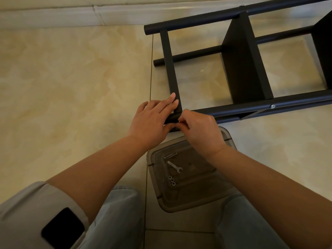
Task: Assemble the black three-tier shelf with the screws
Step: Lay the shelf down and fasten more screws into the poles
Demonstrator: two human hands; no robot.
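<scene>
The black shelf frame (244, 69) lies on its side on the tiled floor, its tubes running right and its panels standing on edge. My left hand (152, 121) wraps the near tube's end (173, 118), fingers lying flat on the black crossbar (170, 65). My right hand (199, 130) is pinched closed against the same tube end, right beside the left hand; what it pinches is hidden. A silver screw head (272, 106) shows further along that tube.
A smoky transparent lid (190, 194) lies on the floor between my knees, holding a long bolt (170, 155), a small flat wrench (175, 166) and three nuts (172, 180). A white baseboard (71, 17) runs along the far wall. A dark phone (62, 229) sits in my pocket.
</scene>
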